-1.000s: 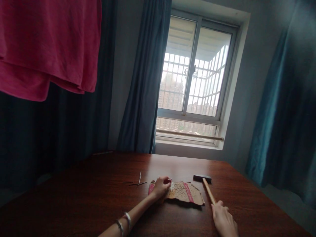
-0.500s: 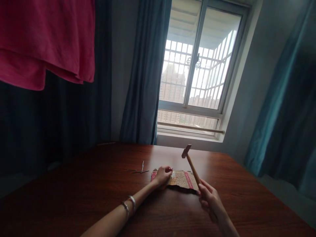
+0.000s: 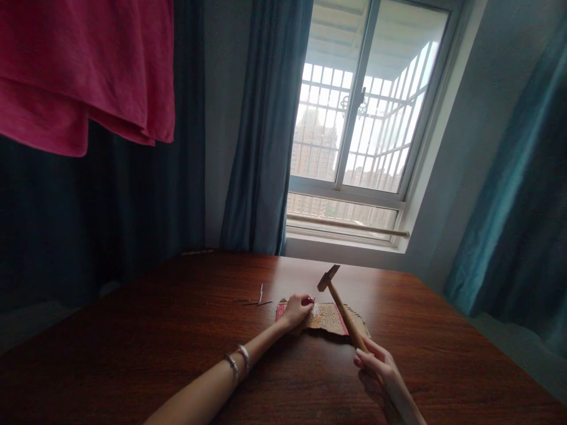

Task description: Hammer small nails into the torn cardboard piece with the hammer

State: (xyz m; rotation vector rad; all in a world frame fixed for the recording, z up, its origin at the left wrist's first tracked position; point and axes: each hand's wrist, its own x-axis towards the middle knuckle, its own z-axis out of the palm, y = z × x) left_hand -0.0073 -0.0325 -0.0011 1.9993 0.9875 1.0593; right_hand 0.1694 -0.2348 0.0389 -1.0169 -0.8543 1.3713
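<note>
In my right hand (image 3: 380,363) is a hammer (image 3: 348,319), gripped low on its wooden handle. Its metal head is raised above the table, left of that hand. My left hand (image 3: 299,310) is closed in a pinch over a piece of cardboard (image 3: 330,319), with what looks like a thin metal rod (image 3: 314,300) between the fingertips, mostly hidden. Dark dots or holes cover the cardboard's tan middle, and pink patterned bands run near its sides. The hammer handle partly covers its right part.
Several thin metal rods (image 3: 260,295) lie left of the cardboard on the brown wooden table (image 3: 177,336). A pink cloth (image 3: 128,71) hangs at upper left. Behind the table are a barred window (image 3: 354,118) and blue curtains (image 3: 261,130).
The hammer head has moved slightly left and down, closer to my left hand. My left hand keeps its pinch over the cardboard. The whole view has shifted a little.
</note>
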